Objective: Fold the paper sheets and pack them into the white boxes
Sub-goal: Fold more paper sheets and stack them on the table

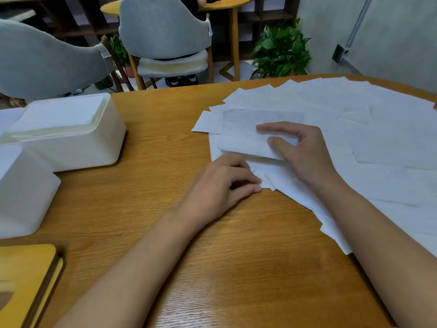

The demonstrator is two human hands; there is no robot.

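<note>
White rectangular plastic boxes: two, open box (71, 147) and near box (26, 197). Thin white paper sheets (354, 129): overlapped, uncountable. Yellow wooden lid (26, 268): one. Grey padded chairs: two, left chair (47, 62), centre chair (163, 27). Green potted plants: two, large plant (281, 48), small plant (119, 52).

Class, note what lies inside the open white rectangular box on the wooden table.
Folded white paper sheets fill the open white rectangular box nearly to its rim. Only the top sheet shows; whatever lies beneath is covered.

The oval wooden bench (146, 233) is honey-brown with darker streaked grain. On its right side the thin paper sheets (354, 138) are plain white, and on its left the rounded plastic boxes (71, 147) are white. Beyond it stand grey padded chairs (163, 27) and a green leafy plant (281, 50).
</note>
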